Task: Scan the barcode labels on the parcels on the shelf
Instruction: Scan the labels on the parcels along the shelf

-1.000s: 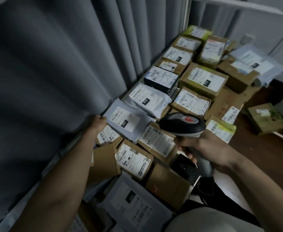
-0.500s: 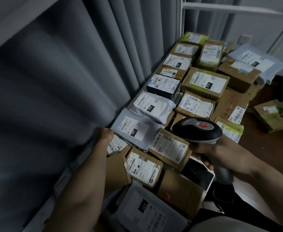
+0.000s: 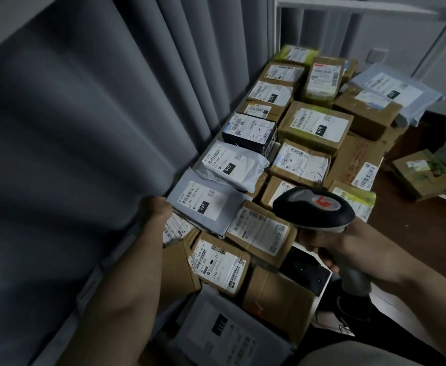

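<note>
Grey mailer bag (image 3: pixel 203 204) with label "231" lies at 9 o'clock side of the parcels, on top of cardboard boxes. Left hand (image 3: pixel 158 210) touches its left edge beside the curtain (image 3: pixel 84 128); fingers are hidden, so I cannot tell its grip. Right hand (image 3: pixel 330 241) is clamped on the barcode scanner (image 3: pixel 313 208) handle, scanner head above a box w/ white label (image 3: pixel 259 231), at approx. 4 o'clock from the bag.
</note>
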